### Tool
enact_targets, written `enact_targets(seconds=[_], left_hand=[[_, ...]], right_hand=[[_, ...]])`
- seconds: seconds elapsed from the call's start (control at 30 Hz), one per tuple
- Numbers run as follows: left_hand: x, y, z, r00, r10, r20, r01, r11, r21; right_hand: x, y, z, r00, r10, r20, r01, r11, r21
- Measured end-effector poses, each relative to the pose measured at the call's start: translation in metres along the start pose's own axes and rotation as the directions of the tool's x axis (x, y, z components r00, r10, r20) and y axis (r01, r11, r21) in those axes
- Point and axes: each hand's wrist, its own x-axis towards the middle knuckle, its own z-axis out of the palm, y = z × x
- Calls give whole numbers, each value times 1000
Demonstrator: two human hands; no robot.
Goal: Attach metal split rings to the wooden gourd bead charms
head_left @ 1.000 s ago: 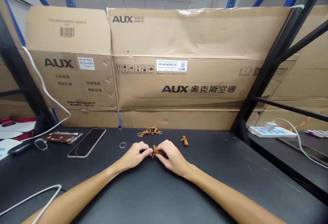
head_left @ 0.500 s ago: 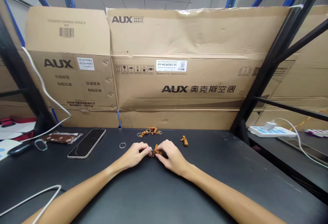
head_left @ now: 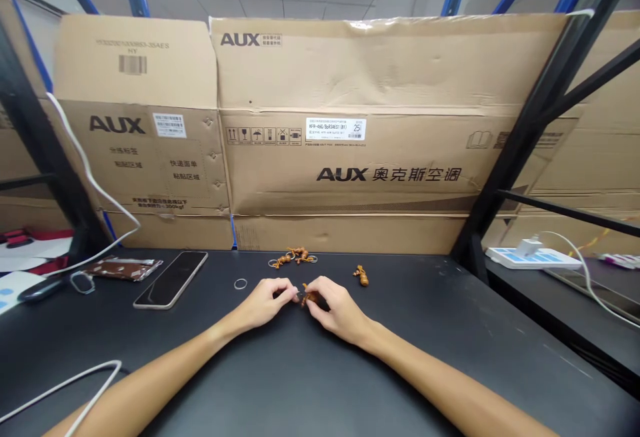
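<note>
Pinching brown beaded charm point(head_left: 311, 298) | both hands point(head_left: 265, 304) point(head_left: 339, 310) | black desk point(head_left: 450, 357)

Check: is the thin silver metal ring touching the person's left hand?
Apart. The head view plainly shows bare black desk between the thin silver metal ring and the left hand.

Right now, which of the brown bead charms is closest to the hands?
The charm between the left hand and right hand; the lone charm and the tangled charms lie farther off on the black table.
</note>
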Motion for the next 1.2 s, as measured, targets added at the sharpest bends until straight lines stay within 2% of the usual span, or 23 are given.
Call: enact_targets(seconds=[0.17,0.43,0.93,1.2], left_hand=[[-1,9,5,998,-30,-53,33,998,52],[-5,20,13,997,-7,-80,11,999,48],[-4,15,12,997,-21,-74,19,999,-28],[-1,7,9,1000,12,-26,-15,994,-112]], right_hand=[[0,-1,0,1000,16,-3,-16,1000,13],[0,0,-1,999,26,-27,-25,999,31],[-1,2,2,999,29,-33,-29,1000,9],[0,7,4,998,69,5,-68,992,-110]])
